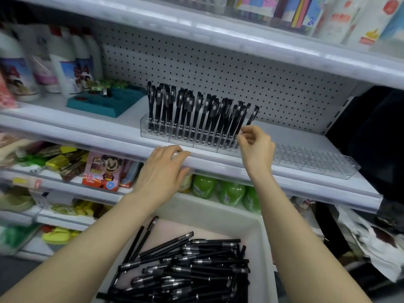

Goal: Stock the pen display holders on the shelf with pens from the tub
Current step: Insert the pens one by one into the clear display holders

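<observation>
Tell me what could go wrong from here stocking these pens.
1. The right hand pinches a pen beside a packed, leaning row; a nudge might knock neighbours askew.
2. The clear holder sits near the shelf edge; pushing hard could slide it off toward the tub.

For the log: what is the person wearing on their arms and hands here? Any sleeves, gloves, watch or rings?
Nothing worn shows. The left hand and right hand have no gloves and no rings that I can make out. The left forearm and right forearm are bare down to the frame's edge: no sleeves, watch or bracelet.
</observation>
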A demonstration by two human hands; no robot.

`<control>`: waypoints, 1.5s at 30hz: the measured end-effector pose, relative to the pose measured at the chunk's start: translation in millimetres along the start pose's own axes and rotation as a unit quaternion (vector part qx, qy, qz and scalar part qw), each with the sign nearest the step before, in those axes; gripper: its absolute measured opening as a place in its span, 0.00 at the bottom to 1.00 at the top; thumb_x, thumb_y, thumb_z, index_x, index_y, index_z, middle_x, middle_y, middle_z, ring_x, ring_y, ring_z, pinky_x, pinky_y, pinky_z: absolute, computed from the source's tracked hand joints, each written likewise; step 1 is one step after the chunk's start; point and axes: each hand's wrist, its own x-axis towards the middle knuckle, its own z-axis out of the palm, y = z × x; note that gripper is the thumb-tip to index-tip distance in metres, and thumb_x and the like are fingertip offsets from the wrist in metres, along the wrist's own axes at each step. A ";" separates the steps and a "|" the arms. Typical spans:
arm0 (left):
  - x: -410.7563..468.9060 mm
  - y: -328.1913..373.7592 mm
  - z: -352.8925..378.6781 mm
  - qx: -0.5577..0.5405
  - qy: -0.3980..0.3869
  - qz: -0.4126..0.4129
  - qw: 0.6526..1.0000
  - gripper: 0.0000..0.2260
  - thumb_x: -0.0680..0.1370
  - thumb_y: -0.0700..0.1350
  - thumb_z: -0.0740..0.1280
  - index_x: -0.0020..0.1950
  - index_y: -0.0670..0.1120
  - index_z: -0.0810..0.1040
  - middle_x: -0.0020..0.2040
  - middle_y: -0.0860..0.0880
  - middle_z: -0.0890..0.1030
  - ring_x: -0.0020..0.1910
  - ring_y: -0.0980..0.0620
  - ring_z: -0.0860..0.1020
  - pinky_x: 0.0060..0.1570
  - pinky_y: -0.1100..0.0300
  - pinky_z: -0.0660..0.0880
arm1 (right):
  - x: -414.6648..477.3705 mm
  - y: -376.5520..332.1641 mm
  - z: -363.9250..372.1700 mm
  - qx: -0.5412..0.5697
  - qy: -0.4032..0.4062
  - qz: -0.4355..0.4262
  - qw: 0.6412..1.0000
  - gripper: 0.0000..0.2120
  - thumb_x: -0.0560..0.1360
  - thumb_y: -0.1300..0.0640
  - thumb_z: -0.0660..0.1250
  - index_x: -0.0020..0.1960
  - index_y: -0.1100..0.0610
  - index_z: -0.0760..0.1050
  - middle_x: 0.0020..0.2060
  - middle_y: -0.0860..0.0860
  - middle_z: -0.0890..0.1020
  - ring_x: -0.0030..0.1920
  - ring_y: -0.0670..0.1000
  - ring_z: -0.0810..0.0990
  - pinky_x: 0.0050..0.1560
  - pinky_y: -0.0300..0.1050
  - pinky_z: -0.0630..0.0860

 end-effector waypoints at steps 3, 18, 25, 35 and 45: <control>-31.0 -6.0 6.3 -0.008 0.004 -0.018 1.000 0.17 0.77 0.47 0.67 0.65 0.46 0.77 0.60 0.45 0.76 0.58 0.42 0.74 0.58 0.47 0.74 | -42.3 0.3 -0.1 0.033 -0.030 -0.009 0.999 0.06 0.76 0.59 0.68 0.52 0.53 0.80 0.41 0.44 0.82 0.44 0.45 0.81 0.50 0.43 0.80; -86.3 -20.4 46.1 0.009 -0.019 -0.061 0.998 0.17 0.76 0.49 0.62 0.64 0.50 0.76 0.58 0.45 0.76 0.57 0.43 0.72 0.59 0.48 0.70 | -175.4 60.6 56.1 -0.136 -0.420 -0.041 0.896 0.11 0.76 0.58 0.69 0.57 0.50 0.81 0.52 0.50 0.84 0.53 0.51 0.81 0.58 0.45 0.76; -87.6 -21.7 46.3 0.013 -0.017 -0.051 0.998 0.17 0.76 0.45 0.68 0.65 0.50 0.75 0.60 0.46 0.75 0.59 0.43 0.72 0.61 0.48 0.69 | -175.8 61.7 61.6 -0.201 -0.455 -0.097 0.862 0.10 0.76 0.57 0.68 0.56 0.56 0.82 0.54 0.54 0.78 0.55 0.57 0.77 0.54 0.44 0.71; -88.3 -18.3 44.0 0.023 -0.014 -0.045 0.999 0.19 0.76 0.45 0.68 0.66 0.50 0.75 0.60 0.47 0.75 0.58 0.44 0.72 0.60 0.49 0.69 | -161.0 59.7 36.3 -0.083 -0.407 0.009 0.910 0.06 0.72 0.57 0.73 0.42 0.47 0.79 0.44 0.46 0.83 0.47 0.47 0.80 0.52 0.45 0.77; -65.9 -14.1 32.4 -0.007 -0.064 -0.060 0.996 0.15 0.76 0.46 0.69 0.63 0.49 0.78 0.60 0.47 0.77 0.58 0.44 0.74 0.55 0.49 0.75 | -106.7 18.4 -20.7 0.270 -0.198 0.124 0.934 0.05 0.71 0.63 0.75 0.46 0.56 0.84 0.37 0.48 0.83 0.39 0.44 0.78 0.43 0.36 0.75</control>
